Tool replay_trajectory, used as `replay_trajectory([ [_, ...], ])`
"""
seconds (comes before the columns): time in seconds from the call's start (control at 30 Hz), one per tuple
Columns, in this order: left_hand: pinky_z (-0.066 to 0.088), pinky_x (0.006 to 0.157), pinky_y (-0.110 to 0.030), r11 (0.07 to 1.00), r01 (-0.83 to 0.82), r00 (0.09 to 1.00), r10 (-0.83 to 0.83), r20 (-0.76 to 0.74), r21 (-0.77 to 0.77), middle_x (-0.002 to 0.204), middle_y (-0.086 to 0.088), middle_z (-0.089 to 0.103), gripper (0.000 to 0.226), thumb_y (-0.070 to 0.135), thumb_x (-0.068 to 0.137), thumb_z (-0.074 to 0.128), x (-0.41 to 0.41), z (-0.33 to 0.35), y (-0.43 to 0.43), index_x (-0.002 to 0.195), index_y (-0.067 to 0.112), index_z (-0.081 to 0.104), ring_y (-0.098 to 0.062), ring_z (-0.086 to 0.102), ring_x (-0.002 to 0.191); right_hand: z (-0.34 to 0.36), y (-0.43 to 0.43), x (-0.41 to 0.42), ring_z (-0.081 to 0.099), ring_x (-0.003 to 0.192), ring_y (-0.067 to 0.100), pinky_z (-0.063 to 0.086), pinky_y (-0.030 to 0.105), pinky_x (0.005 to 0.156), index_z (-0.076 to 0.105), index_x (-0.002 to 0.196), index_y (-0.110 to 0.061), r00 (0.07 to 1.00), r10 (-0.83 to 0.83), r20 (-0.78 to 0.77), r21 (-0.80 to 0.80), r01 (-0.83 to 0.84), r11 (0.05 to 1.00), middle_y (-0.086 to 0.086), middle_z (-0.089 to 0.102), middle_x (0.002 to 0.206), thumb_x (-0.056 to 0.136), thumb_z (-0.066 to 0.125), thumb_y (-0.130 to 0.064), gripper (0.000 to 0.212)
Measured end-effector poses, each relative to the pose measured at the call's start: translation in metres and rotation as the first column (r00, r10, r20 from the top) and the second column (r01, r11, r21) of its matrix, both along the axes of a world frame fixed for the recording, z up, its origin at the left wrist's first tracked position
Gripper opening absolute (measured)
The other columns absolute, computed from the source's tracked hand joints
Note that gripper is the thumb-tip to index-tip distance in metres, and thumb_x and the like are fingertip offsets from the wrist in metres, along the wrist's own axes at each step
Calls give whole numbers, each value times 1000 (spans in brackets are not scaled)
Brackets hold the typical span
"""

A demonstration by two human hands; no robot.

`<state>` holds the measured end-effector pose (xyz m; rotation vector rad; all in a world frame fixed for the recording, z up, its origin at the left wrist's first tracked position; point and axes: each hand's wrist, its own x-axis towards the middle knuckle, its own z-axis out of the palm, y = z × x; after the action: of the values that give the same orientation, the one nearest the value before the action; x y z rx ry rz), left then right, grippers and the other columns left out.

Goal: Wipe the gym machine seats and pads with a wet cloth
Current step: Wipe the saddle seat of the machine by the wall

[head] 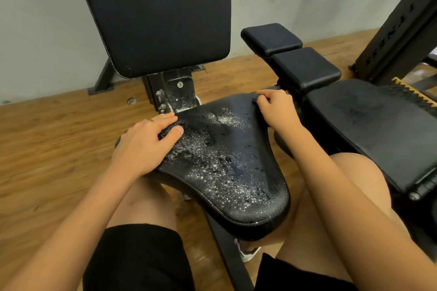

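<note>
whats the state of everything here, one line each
seat: wet, speckled with droplets
back pad: upright, looks dry
small pads: no droplets visible
neighbouring bench pad: dull smears
left hand: flat on seat's left edge
right hand: fingers curled on seat's far corner

Left hand [146,142] lies flat on the wet black seat [236,172]; right hand [274,108], to its right, grips the seat's far edge with curled fingers; backrest [160,12] stands beyond both.

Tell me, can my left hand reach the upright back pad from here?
Probably yes: the left hand lies flat on the wet seat, and nothing stands between it and the back pad just behind.
</note>
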<state>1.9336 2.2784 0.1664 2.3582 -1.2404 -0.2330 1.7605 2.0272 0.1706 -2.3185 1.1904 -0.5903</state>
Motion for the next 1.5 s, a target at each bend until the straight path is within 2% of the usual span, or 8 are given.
replay_trajectory([
  [0.1, 38, 108, -46, 1000, -5, 1000, 5, 1, -7, 148, 19, 46, 47, 58, 97, 45, 0, 1, 0, 139, 39, 55, -15, 44, 138, 8, 35, -24, 52, 54, 5, 41, 27, 61, 68, 124, -18, 996, 82, 24, 3, -82, 997, -8, 56, 57, 98, 48, -19, 33],
  [0.17, 38, 108, -46, 1000, -9, 1000, 9, -7, -3, 148, 19, 46, 47, 59, 97, 46, 0, 0, -1, 139, 39, 55, -15, 44, 138, 11, 67, -50, 66, 88, 2, 42, 17, 75, 70, 121, -21, 981, 186, 48, 1, -186, 983, -10, 70, 81, 98, 51, -18, 29],
  [0.27, 40, 107, -47, 1000, -2, 1000, 2, -17, 10, 148, 21, 45, 53, 65, 93, 42, -2, -2, 1, 139, 41, 54, -17, 45, 137, 18, 113, -95, 48, 128, -5, 35, 8, 103, 71, 118, -19, 938, 300, 175, 52, -313, 948, -15, 66, 122, 98, 56, -12, 26],
  [0.5, 38, 107, -45, 1000, -16, 1000, 16, -13, 11, 148, 21, 45, 50, 63, 95, 45, -2, -4, -1, 139, 41, 54, -13, 42, 138, 9, 91, -84, 45, 130, -4, 37, 14, 104, 70, 120, -18, 934, 337, 117, 0, -339, 941, -9, 65, 126, 98, 55, -17, 27],
  [0.7, 39, 107, -42, 1000, 8, 1000, -8, -21, 14, 148, 24, 44, 48, 60, 95, 44, -2, -1, 0, 139, 42, 53, -8, 40, 139, 3, -8, 7, 59, 117, 34, 49, 40, 92, 65, 127, -14, 957, 194, -216, -64, -212, 975, 14, 63, 131, 99, 46, -20, 34],
  [0.97, 29, 114, -34, 1000, 18, 1000, -18, 5, 5, 149, 23, 42, 49, 56, 97, 44, -2, 3, 0, 142, 38, 52, -5, 36, 141, 21, 36, -51, 40, 136, 2, 31, 23, 113, 63, 130, -18, 903, 413, -120, 7, -415, 910, -12, 57, 131, 100, 53, -16, 32],
  [1.2, 31, 113, -36, 999, 32, 999, -32, 3, 16, 150, 22, 41, 49, 55, 97, 44, 1, 0, -3, 142, 37, 51, -4, 35, 142, 16, -9, 27, 59, 113, 38, 48, 47, 93, 67, 120, -12, 894, 271, -357, -58, -311, 949, 14, 67, 120, 99, 47, -23, 31],
  [1.5, 23, 116, -31, 999, 45, 999, -45, 19, 6, 151, 24, 37, 50, 55, 99, 42, -2, 1, 2, 145, 37, 48, 2, 28, 141, 21, 19, -12, 53, 128, 25, 44, 45, 104, 63, 129, -22, 903, 298, -308, -32, -323, 946, 0, 61, 136, 101, 48, -22, 33],
])
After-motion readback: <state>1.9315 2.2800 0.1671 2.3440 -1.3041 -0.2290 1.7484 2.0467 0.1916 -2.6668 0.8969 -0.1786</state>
